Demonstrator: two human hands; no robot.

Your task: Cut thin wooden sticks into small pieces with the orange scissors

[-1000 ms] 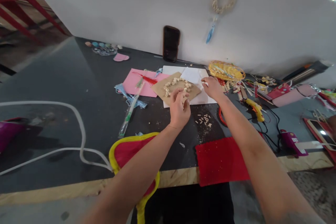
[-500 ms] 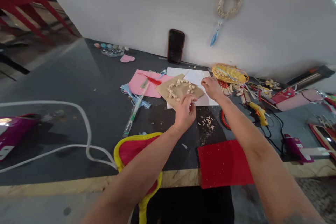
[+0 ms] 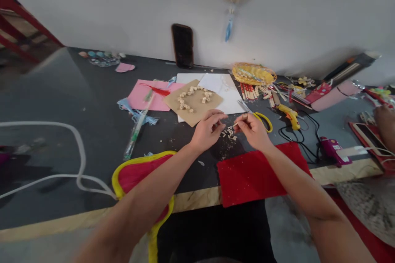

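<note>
My right hand (image 3: 251, 129) pinches a small pale stick piece (image 3: 237, 124) above a scatter of little cut pieces (image 3: 229, 132) on the dark table. Just left of it, my left hand (image 3: 210, 129) is curled, thumb and fingers near each other; whether something small is between them is too small to tell. Beyond my left hand, a brown paper square (image 3: 197, 113) bears an open outline of pale clustered beads (image 3: 182, 102). White paper (image 3: 231, 104) lies under and beside it. Scissors with yellow handles (image 3: 263, 121) lie just beyond my right hand.
A phone (image 3: 182, 45) leans on the wall. Pink paper (image 3: 135, 96), a yellow basket (image 3: 254, 74), a yellow glue gun (image 3: 289, 116) with black cable, red cloth (image 3: 249, 176) and a red-and-yellow pouch (image 3: 138, 172) lie around. Another person's hand (image 3: 384, 121) is at far right.
My right hand has come back from the white paper toward me and now pinches a small stick piece. My left hand has drawn off the brown paper. The view has shifted right.
</note>
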